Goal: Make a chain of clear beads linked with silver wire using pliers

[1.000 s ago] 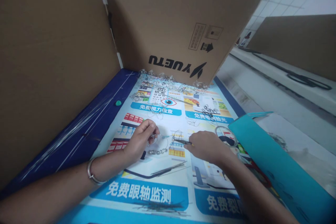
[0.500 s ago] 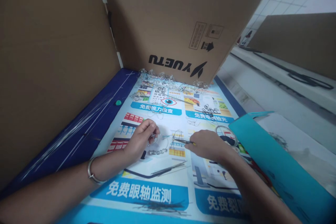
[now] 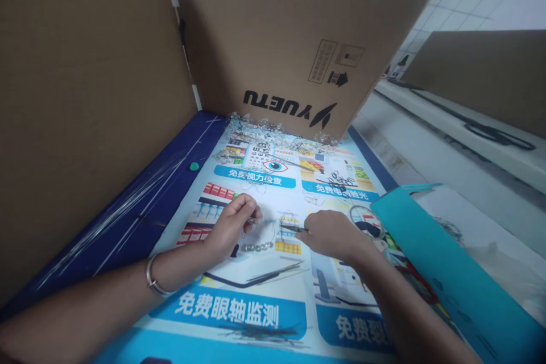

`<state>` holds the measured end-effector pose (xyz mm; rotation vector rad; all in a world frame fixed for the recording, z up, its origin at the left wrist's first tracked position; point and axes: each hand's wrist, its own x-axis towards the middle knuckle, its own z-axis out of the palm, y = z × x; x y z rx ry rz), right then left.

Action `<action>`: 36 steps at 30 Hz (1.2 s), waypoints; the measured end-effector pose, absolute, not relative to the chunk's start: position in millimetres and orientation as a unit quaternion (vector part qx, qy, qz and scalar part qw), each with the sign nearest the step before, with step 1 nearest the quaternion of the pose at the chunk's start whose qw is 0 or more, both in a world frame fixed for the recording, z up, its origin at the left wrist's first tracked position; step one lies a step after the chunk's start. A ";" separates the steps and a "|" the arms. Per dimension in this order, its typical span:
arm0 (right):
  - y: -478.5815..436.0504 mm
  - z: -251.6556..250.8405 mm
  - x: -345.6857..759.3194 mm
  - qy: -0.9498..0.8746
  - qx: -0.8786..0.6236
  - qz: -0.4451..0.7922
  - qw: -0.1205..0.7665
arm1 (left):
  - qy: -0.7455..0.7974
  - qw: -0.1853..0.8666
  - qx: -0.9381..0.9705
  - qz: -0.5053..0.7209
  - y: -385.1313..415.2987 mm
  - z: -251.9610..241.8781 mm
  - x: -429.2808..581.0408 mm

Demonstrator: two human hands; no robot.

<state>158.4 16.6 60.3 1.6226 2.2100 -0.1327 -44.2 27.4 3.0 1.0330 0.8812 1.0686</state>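
Observation:
My left hand (image 3: 239,219) is closed in a pinch on a thin beaded wire, whose clear beads (image 3: 257,247) hang in a curve just below and right of the fingers. Where exactly the fingertips grip it is too small to make out. To the right, my right hand (image 3: 335,233) is wrapped around a pair of slim pliers (image 3: 294,228), with the handles hidden in the palm. Their dark, narrow jaws point left at a fine loop of wire (image 3: 286,217). Whether the jaws touch that wire, I cannot tell.
Cut wires (image 3: 277,273) lie nearer to me, with another dark bundle (image 3: 268,331) below. Clear beaded pieces (image 3: 273,131) line the back, by a cardboard panel (image 3: 298,23). Dark wire loops (image 3: 339,181) lie right of centre. A turquoise box (image 3: 452,273) stands at right.
My right hand and the pliers have shifted slightly left, closer to my left hand. The left hand keeps its pinch, and the view has moved a little.

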 end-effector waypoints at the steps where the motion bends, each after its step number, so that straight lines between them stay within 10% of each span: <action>1: 16.5 59.9 158.6 0.789 0.579 -0.048 0.196 | 0.387 0.652 0.454 0.469 27.3 3.2 -44.2; 26: 14.1 55.3 161.0 0.762 0.633 -0.002 0.137 | 0.392 0.656 0.453 0.459 28.0 4.8 -43.9; 36: 7.3 45.3 148.8 0.794 0.606 0.036 -0.039 | 0.413 0.631 0.458 0.471 29.7 -0.3 -43.1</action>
